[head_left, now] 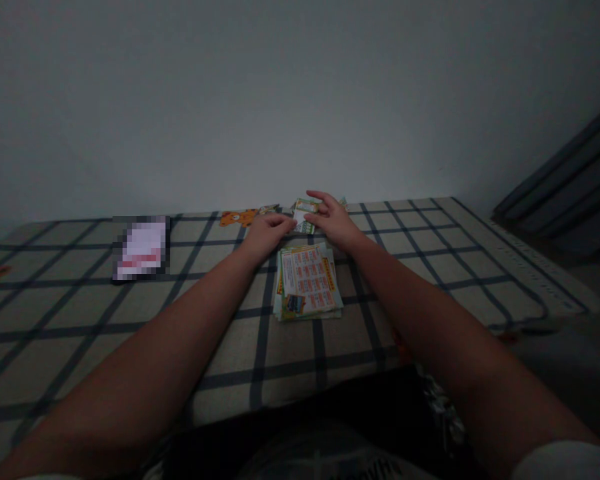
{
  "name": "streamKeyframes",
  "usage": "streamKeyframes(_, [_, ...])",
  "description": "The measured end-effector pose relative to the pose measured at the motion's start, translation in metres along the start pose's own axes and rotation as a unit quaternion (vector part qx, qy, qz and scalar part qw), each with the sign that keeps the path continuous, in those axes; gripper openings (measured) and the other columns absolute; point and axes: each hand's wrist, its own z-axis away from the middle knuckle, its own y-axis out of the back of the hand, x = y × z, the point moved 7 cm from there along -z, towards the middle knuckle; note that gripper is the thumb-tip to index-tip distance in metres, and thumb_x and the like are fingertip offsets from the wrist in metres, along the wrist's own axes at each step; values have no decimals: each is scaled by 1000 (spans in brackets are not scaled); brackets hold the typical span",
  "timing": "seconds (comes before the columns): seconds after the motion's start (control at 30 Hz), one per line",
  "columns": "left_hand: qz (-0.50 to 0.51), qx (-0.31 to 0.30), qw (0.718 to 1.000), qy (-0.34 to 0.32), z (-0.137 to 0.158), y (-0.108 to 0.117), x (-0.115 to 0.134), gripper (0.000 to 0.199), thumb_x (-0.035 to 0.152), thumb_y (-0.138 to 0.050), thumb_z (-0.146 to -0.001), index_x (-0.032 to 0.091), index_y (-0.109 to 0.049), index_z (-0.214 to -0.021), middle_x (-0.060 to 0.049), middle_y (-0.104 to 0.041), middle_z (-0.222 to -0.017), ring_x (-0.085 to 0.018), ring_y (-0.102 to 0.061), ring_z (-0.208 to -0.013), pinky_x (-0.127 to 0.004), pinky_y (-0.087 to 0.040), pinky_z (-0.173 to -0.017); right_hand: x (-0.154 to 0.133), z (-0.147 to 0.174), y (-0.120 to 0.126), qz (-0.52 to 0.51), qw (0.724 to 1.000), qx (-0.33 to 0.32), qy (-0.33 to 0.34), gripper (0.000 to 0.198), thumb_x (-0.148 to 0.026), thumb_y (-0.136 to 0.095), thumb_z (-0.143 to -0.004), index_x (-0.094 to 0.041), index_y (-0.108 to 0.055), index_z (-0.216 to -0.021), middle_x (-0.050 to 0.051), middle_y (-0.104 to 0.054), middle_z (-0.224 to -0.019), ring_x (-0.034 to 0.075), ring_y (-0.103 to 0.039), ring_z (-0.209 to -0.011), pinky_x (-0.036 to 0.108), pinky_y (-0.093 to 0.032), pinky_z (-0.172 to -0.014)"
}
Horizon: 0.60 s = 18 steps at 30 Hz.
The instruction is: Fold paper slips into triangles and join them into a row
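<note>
A small printed card, white with green and yellow print, is between my hands near the wall. My left hand has its fingers pinched together at the card's left edge. From the other side, my right hand grips the card with its thumb on the face, while the index finger stretches out above it. Closer to me lies a stack of printed paper cards, slightly fanned, the top one showing rows of red print. More paper pieces lie behind my hands, partly hidden.
A checked cloth with a bear print covers the table. On the left lies a blurred, phone-like object with a lit screen. A pale wall stands right behind the table, and a dark curtain hangs at the right.
</note>
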Motion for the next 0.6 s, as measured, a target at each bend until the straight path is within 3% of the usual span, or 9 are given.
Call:
streamKeyframes(0.27, [35,-11,999,-18,-3,-2,-1,35,51,-74,-75,18,-79,-85,-2,-67,-71,-13,-52,-62,-26,-40,-58,-4,4,-6,4,999,-31,-9,54,-15,-66,-85,-25,-50,-136,2,-72,-96,18,-70,-86,34,-59,-80])
streamKeyframes(0.4, [26,-5,999,-23,-4,0,-1,36,52,-74,-76,19,-80,-87,-2,-68,-72,-14,-53,-64,-27,-40,-59,-4,3,-4,8,1000,-8,-8,52,-17,-67,-86,-25,-51,-135,3,-72,-101,17,-69,-89,33,-58,-81])
streamKeyframes(0.5, [34,-4,999,-25,-6,1,-2,37,53,-73,-76,19,-81,-90,-2,-69,-73,-15,-54,-65,-28,-42,-62,-5,3,-2,19,1000,4,-21,40,-22,-67,-87,-23,-57,-126,5,-72,-105,17,-68,-92,32,-58,-78])
streamKeyframes(0.6, [44,-2,999,-24,-6,1,-2,38,53,-73,-76,19,-81,-90,-1,-68,-72,-14,-53,-64,-29,-41,-64,-7,4,-4,27,999,-10,-29,19,-26,-67,-88,-19,-65,-105,6,-73,-99,17,-66,-88,30,-57,-75])
